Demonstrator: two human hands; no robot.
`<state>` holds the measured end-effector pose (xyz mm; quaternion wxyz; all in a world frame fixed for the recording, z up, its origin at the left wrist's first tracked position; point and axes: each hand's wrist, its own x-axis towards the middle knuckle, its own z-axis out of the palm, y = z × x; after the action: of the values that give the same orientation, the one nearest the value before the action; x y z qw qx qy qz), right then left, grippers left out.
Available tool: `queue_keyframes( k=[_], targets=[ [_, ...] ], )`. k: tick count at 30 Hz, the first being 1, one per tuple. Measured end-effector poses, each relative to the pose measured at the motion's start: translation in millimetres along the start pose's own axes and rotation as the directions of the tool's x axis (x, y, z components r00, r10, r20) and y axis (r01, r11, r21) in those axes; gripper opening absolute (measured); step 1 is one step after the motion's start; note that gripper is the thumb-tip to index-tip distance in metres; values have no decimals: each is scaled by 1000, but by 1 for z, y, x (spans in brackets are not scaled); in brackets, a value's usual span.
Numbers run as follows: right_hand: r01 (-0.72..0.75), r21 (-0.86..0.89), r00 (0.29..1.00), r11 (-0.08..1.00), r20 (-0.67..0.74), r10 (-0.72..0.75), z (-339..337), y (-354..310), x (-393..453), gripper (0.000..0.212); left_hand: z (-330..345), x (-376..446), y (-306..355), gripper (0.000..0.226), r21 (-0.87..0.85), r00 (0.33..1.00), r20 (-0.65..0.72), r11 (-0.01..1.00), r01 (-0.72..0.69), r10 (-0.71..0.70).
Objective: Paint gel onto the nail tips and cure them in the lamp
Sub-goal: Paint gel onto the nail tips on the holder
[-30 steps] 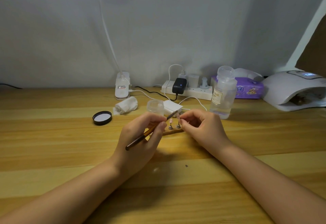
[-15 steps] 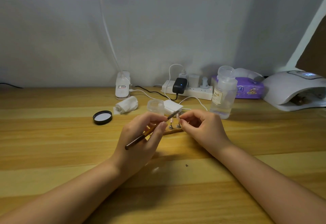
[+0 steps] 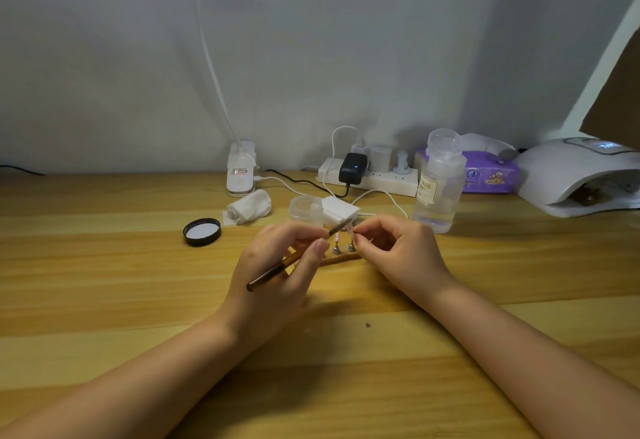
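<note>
Nail tips point(image 3: 349, 230), small and pinkish, stood at frame centre on two little stands point(image 3: 336, 249) set on one wooden strip point(image 3: 341, 258); their exact number was too small to tell. The left hand point(image 3: 277, 276) curled its fingers round one brush point(image 3: 294, 258), bristle end touching a tip. The right hand point(image 3: 398, 255) pinched that tip's stand with curled fingers. Behind them sat one clear jar point(image 3: 306, 208), one black lid point(image 3: 202, 231) to the left, and one clear bottle point(image 3: 437, 189). One white curing lamp point(image 3: 575, 175) sat at the right edge on the wooden table point(image 3: 104, 283).
</note>
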<state>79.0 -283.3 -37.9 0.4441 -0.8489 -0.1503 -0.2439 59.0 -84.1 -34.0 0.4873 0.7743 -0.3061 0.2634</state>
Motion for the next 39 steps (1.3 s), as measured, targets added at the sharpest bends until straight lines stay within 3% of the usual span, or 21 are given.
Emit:
queue_keyframes(
  k=[10, 21, 29, 39],
  targets=[
    [-8, 38, 999, 999, 32, 7, -1, -1, -1, 17, -1, -1, 1, 22, -80, 999, -36, 996, -37, 35],
    [12, 49, 998, 999, 66, -16, -1, -3, -2, 11, -1, 1, 2, 28, -74, 998, -39, 996, 49, -52],
    [-15, 41, 1000, 999, 7, 15, 0, -3, -2, 12, 0, -1, 1, 28, -109, 1000, 18, 994, 17, -16],
    [-25, 13, 999, 1000, -20, 26, 0, -2, -1, 16, -1, -2, 3, 24, -107, 1000, -27, 994, 1, -4]
  ],
)
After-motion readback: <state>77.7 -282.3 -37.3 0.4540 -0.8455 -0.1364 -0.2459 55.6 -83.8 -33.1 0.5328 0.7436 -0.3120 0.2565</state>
